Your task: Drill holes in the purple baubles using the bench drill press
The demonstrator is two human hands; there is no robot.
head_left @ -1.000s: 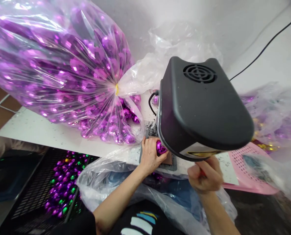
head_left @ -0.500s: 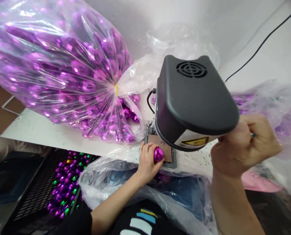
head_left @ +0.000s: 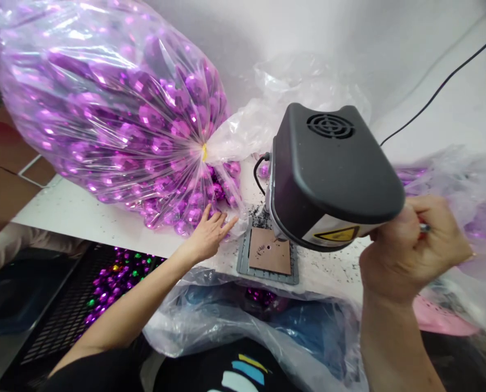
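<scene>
L hand point(head_left: 208, 235): fingers spread wide, laid on lower edge of bauble bag point(head_left: 116, 120), which is lying on white table point(head_left: 63, 209) | R hand point(head_left: 414, 250): fist closed on small handle point(head_left: 423, 227) beside black machine head point(head_left: 333, 174) | handling est.: bag judged light, film slippery, baubles thin-shelled & fragile; best gripped at tied neck point(head_left: 204, 152)

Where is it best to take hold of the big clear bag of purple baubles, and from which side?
Probably the gathered neck at the yellow tie, approached from the black machine side. There the clear bag bunches into a narrow twist that a hand can close around; its bulging body looks too wide and slick.
</scene>
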